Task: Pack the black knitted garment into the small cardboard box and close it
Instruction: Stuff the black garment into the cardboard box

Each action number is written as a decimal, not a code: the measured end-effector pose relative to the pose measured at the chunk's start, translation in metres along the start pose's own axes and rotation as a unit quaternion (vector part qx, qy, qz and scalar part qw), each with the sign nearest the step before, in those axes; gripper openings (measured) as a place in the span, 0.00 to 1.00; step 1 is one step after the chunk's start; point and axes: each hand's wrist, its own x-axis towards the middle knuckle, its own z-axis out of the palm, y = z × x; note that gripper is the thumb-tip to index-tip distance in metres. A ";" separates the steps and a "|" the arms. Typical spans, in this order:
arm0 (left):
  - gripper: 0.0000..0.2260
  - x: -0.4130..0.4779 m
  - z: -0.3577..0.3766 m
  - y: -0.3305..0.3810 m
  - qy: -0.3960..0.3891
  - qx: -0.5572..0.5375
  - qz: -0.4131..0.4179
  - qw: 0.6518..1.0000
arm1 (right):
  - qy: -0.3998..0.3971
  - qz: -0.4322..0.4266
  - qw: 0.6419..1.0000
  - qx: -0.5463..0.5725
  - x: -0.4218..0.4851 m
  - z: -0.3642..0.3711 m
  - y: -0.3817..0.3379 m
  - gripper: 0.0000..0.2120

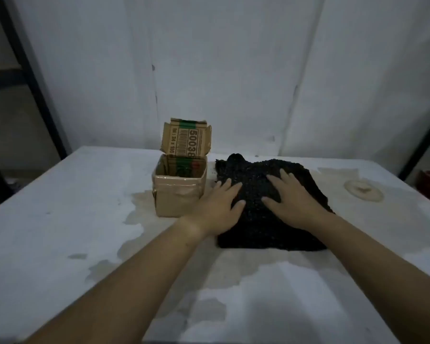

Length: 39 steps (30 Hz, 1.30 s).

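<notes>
Black knitted garment (271,199) lies folded into a rough rectangle on the white table (60,219), right of centre, not yet in the box. Its far end bunches up into a small peak near the wall.

Left hand (219,204) rests palm down on the garment's left edge, fingers straight and slightly spread, tips on the knit; nothing is gripped. Right hand (293,197) lies flat on the middle of the garment, fingers extended and splayed, pressing on the fabric without curling round it. Both forearms are bare and reach in from the near edge of the table.

Small cardboard box (179,192) stands upright just left of the garment, close to the left hand but not touching it as far as can be judged. Its top is open; the rear flap (186,142) stands up, showing a barcode, green band and printed digits. Brown tape runs around the box's upper rim.

Table surface shows worn, brownish patches (139,219) around the box and in front of the garment. A round pale mark (363,191) sits on the table to the right, well apart from the garment. White sheeting (233,70) forms the backdrop.
</notes>
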 end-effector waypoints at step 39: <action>0.32 -0.020 -0.125 -0.094 0.264 -0.201 -0.080 0.940 | 0.110 -0.237 0.946 0.193 0.042 0.001 -0.123 0.03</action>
